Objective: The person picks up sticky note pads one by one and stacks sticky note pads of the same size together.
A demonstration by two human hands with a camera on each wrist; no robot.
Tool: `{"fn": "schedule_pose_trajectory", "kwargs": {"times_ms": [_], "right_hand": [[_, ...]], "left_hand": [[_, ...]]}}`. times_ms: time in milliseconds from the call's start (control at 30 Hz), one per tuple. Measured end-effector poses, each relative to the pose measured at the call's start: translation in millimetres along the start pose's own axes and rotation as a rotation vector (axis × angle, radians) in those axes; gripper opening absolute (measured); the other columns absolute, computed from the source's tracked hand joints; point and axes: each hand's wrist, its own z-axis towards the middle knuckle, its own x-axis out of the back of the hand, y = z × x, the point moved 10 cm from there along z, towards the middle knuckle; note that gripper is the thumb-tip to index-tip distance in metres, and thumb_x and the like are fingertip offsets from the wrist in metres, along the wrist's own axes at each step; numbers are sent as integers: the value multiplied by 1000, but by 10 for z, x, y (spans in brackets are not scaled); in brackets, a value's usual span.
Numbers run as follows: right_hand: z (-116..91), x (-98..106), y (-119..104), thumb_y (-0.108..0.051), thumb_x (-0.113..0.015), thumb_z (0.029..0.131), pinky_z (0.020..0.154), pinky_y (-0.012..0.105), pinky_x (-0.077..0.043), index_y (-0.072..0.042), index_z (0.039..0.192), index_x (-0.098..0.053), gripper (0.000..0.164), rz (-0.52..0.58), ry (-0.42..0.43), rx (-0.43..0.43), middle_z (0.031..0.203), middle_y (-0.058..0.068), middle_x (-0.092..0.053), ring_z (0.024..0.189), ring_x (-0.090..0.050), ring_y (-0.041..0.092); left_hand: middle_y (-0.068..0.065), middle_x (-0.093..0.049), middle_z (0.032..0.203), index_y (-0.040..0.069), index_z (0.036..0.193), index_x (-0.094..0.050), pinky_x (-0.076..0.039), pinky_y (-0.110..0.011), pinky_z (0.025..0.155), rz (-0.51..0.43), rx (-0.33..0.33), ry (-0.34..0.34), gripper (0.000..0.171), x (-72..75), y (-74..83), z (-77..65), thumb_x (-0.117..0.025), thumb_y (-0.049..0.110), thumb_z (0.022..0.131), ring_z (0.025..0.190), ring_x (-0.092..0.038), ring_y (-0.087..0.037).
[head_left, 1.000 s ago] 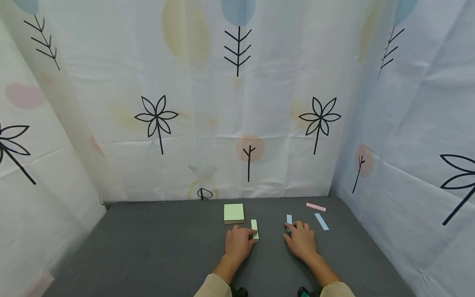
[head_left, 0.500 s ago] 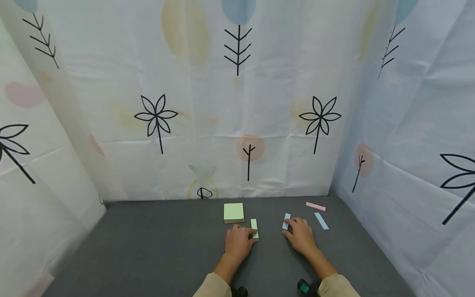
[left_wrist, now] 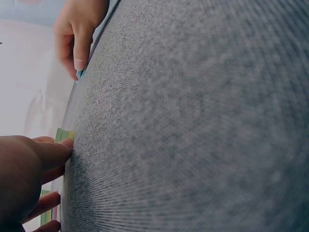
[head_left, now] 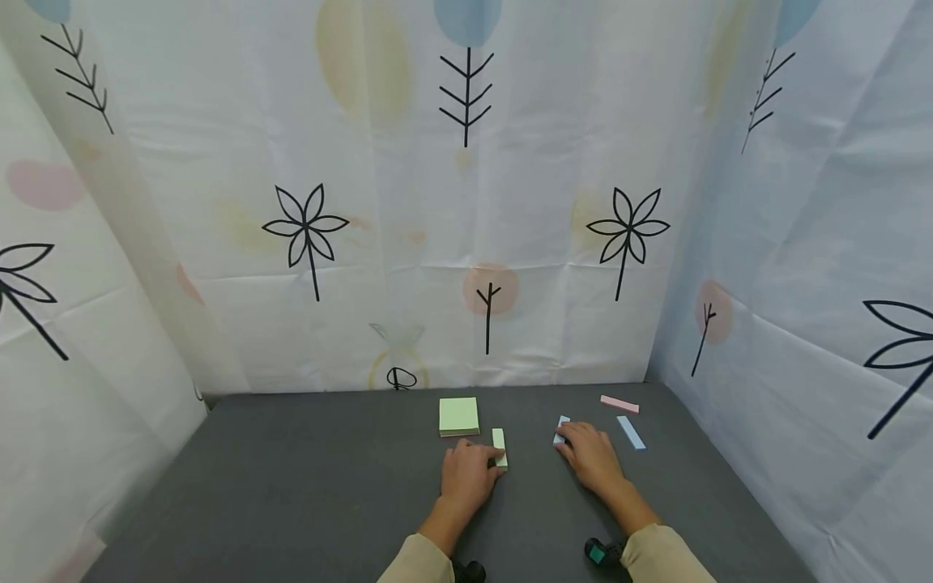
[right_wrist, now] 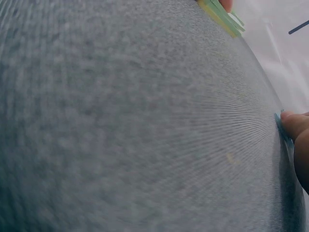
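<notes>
My left hand pinches a narrow pale green sticky-note pad between thumb and fingers at the middle of the table. In the left wrist view the pad shows green and yellow layers. To the right, the fingers of my right hand hold a narrow light blue sticky-note strip, slightly tilted and partly covered by them. Its blue edge shows under the thumb in the right wrist view. A gap of bare table separates the two hands.
A square stack of green sticky notes lies behind my left hand. Right of my right hand lie another blue strip and a pink strip. Patterned fabric walls edge the grey table.
My right hand has shifted slightly left and away from me, bringing the blue strip left and tilting it. The left hand and the green pad stay put.
</notes>
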Motion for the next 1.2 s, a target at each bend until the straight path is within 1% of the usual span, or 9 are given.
{"fn": "schedule_pose_trajectory", "kwargs": {"times_ms": [133,233,367,433,533,700,900,1033,1200], "right_hand": [[3,28,-6,-19,-70,90,83,54,-42,-4,115,-69,29,31,13,8,119,13,-65,113,-56,34],[0,64,-12,-19,-71,89,81,54,-42,-3,111,-70,28,53,46,19,116,14,-66,109,-56,36],[28,45,54,-18,-71,87,81,56,-41,-2,109,-70,27,103,49,-24,115,15,-66,108,-55,39],[57,3,118,-16,-72,87,83,59,-40,-2,110,-70,27,120,24,-71,116,16,-65,110,-54,41],[105,-51,217,-16,-73,86,84,60,-40,-3,110,-70,28,110,-3,-134,118,17,-64,111,-53,42],[157,-133,365,-23,-73,86,89,64,-37,0,118,-66,40,91,-80,-229,126,23,-59,118,-48,46],[187,-201,465,-29,-72,87,94,67,-32,2,127,-60,52,101,-179,-291,134,27,-51,125,-40,49],[196,-207,494,-29,-72,86,96,68,-29,2,127,-60,53,123,-194,-309,136,28,-48,127,-37,50],[195,-176,492,-26,-76,83,96,68,-28,1,126,-60,54,183,-155,-339,134,27,-51,126,-39,49]], "left_hand": [[8,-71,87,29,100,-79,-41,-37,68,-2,4,-2,25,-6,-4,0,-83,30,75,85,-57,-18],[8,-71,87,30,100,-79,-41,-37,68,-2,7,-1,25,-9,-8,-3,-83,30,75,85,-57,-18],[9,-72,87,30,100,-79,-41,-37,68,8,8,7,25,0,-4,5,-83,31,75,85,-58,-17],[9,-72,87,31,100,-79,-41,-37,69,15,12,8,26,4,-4,10,-83,31,75,85,-58,-17],[9,-72,87,30,100,-79,-41,-37,68,10,12,8,26,13,0,8,-83,31,75,85,-58,-18],[8,-71,87,29,99,-79,-41,-37,68,1,11,-6,25,2,3,-1,-83,30,75,86,-58,-18],[9,-72,87,29,99,-79,-41,-37,68,-4,6,4,25,13,3,-8,-84,29,75,84,-58,-18],[9,-71,87,29,99,-79,-41,-37,68,-7,7,2,25,10,1,-7,-84,30,75,84,-58,-18],[9,-72,87,29,99,-79,-41,-37,68,-6,13,-6,24,6,-6,-10,-84,30,75,85,-58,-18]]}}
